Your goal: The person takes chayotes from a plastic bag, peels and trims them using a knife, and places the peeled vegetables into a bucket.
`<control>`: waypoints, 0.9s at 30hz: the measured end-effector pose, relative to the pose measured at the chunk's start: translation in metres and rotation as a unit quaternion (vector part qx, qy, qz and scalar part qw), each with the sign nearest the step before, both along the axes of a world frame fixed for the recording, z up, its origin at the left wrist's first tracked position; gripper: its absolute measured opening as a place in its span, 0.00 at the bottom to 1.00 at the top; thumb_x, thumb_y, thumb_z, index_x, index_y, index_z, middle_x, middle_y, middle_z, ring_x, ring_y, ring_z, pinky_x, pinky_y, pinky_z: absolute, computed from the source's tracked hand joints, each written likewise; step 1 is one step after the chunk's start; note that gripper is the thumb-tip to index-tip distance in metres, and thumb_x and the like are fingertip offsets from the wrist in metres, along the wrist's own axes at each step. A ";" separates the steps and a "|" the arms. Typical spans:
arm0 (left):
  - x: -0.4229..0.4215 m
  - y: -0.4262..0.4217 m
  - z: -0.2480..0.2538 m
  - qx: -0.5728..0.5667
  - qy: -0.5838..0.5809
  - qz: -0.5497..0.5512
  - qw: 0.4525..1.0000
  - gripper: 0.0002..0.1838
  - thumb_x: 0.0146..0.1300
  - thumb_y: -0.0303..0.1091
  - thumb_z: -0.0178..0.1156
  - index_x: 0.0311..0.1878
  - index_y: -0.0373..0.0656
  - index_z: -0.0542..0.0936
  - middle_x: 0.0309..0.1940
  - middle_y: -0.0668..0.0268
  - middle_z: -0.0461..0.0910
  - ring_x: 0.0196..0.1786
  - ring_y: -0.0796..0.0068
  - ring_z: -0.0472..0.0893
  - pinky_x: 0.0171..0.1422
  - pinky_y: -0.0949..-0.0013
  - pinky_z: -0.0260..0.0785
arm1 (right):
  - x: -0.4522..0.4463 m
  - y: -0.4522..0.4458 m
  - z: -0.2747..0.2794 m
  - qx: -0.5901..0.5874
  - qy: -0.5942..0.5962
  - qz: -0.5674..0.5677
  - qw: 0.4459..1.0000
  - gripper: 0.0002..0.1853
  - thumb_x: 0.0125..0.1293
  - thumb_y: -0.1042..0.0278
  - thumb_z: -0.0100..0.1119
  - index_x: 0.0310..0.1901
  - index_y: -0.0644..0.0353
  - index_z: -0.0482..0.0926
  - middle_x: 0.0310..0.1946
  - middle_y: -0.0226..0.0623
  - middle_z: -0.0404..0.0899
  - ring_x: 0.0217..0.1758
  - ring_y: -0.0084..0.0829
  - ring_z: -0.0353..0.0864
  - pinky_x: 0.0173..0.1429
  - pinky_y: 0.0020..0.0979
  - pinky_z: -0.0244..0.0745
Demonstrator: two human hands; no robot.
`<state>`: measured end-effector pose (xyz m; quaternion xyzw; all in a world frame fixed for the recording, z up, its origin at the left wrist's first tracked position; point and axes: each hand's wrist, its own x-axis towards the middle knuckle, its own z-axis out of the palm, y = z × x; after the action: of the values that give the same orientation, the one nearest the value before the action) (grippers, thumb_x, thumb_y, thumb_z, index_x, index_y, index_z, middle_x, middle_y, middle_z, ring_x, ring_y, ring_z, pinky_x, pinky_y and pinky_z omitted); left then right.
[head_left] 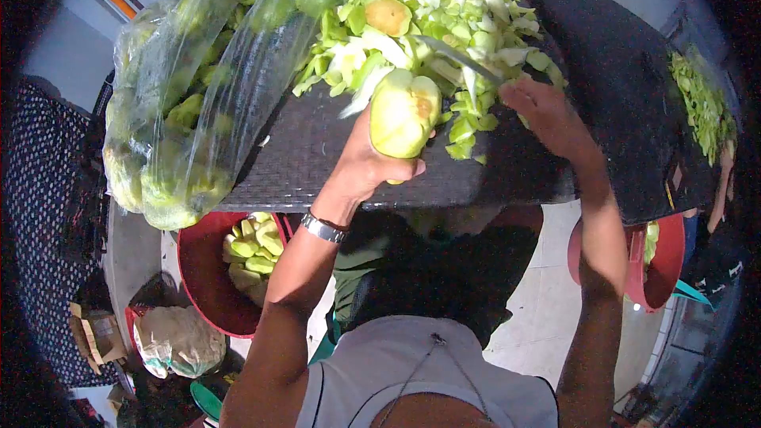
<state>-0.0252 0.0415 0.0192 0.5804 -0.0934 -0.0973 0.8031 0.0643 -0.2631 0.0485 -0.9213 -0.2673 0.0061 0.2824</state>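
Observation:
A pale green peeled fruit (400, 115) with a brownish patch near its top is in my left hand (369, 160), whose fingers wrap round its lower part above the dark table (301, 147). My right hand (543, 111) is closed on the handle end of a knife (460, 59), the blade pointing up and left over the peelings, apart from the fruit. Behind the fruit lies a large heap of green and white peelings (483, 24). A round piece with a tan face (388, 16) rests on the heap.
A clear plastic bag (182, 111) of green fruit fills the table's left. Below it stands a red tub (210, 285) with peeled pieces. At right are another dark table (618, 95), more peelings (701, 103), a second red tub (662, 269) and another person's arm (722, 186).

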 end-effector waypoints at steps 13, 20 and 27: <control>-0.003 -0.007 -0.036 0.024 -0.043 0.061 0.997 0.39 0.42 0.22 0.74 0.63 0.39 0.72 0.47 0.66 0.81 0.45 0.74 0.82 0.48 0.68 0.78 | -0.077 0.075 0.024 0.065 -0.087 0.073 0.991 0.28 0.60 0.39 0.70 0.39 0.59 0.75 0.21 0.41 0.78 0.26 0.50 0.83 0.32 0.45 0.75; -0.011 -0.008 -0.003 0.016 -0.039 0.046 0.998 0.37 0.39 0.22 0.71 0.60 0.37 0.76 0.43 0.63 0.82 0.39 0.71 0.83 0.40 0.69 0.77 | -0.012 0.026 -0.019 -0.040 -0.101 -0.137 0.985 0.22 0.68 0.43 0.64 0.42 0.57 0.79 0.26 0.47 0.80 0.35 0.51 0.85 0.41 0.43 0.77; 0.007 0.006 0.013 -0.063 0.224 -0.053 0.971 0.28 0.55 0.32 0.76 0.58 0.39 0.77 0.40 0.64 0.84 0.35 0.70 0.83 0.40 0.67 0.79 | -0.024 0.026 -0.004 0.021 0.126 -0.165 0.978 0.31 0.75 0.35 0.51 0.54 0.60 0.83 0.47 0.58 0.84 0.56 0.61 0.81 0.59 0.53 0.76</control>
<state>-0.0181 0.0473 0.0318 0.4863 0.0523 -0.2614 0.8321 0.0401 -0.2374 0.0444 -0.9382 -0.0740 0.0703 0.3306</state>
